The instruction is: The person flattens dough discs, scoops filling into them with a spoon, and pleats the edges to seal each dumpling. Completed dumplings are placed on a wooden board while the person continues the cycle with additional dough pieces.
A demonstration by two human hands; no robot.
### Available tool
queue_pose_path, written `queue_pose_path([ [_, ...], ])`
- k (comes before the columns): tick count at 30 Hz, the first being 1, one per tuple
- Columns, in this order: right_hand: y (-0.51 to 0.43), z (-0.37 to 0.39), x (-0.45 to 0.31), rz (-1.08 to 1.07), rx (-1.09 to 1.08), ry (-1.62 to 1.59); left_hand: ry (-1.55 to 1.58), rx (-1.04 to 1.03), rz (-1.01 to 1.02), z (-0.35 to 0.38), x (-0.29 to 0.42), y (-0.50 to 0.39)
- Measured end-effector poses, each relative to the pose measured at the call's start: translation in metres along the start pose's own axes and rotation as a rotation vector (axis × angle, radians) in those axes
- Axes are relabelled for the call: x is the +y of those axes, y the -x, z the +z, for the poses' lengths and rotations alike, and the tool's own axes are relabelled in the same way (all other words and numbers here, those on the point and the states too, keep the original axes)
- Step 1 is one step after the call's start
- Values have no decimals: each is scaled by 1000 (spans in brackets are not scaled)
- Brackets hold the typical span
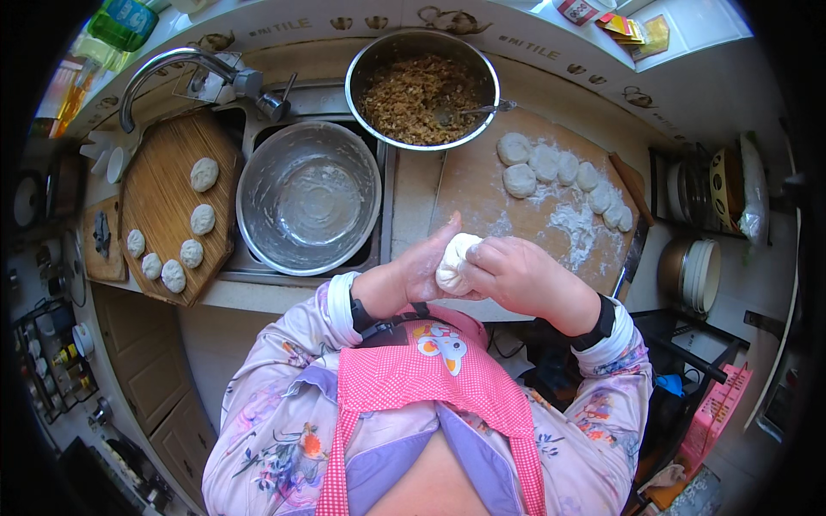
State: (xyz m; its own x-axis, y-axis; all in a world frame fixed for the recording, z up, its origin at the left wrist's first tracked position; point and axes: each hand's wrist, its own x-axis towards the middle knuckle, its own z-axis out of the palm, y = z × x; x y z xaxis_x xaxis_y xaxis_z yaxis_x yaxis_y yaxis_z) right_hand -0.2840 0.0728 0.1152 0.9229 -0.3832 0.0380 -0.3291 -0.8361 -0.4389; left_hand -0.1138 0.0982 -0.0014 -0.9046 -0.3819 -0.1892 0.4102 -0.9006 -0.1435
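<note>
A pleated bun of white dough (452, 263) rests in my left hand (416, 264), whose palm and fingers cup it from the left and below. The fingertips of my right hand (510, 269) pinch its edge from the right. Whatever is inside the bun is hidden. Beyond my hands lies a floured board (474, 184) carrying several dough pieces (544, 161) and a patch of loose flour (576, 229). A steel bowl (352, 90) of brown chopped filling (413, 97) stands at the back, with a metal spoon (481, 110) leaning in it.
Several shaped buns (204, 174) sit on a wooden board (161, 168) at the left. A large dough-smeared metal basin (310, 193) stands over the sink, below a faucet (187, 58). Along the floured board's right side lies a rolling pin (631, 188). Stacked bowls (700, 276) stand farther right.
</note>
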Motion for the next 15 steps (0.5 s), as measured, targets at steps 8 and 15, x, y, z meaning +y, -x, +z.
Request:
queue_pose_path([
  [8,3,12,-22,526,497,-357,-119,157,335,8,1,2],
  [15,1,34,-22,542,490,-222,-190,120,371,3,-1,-1],
])
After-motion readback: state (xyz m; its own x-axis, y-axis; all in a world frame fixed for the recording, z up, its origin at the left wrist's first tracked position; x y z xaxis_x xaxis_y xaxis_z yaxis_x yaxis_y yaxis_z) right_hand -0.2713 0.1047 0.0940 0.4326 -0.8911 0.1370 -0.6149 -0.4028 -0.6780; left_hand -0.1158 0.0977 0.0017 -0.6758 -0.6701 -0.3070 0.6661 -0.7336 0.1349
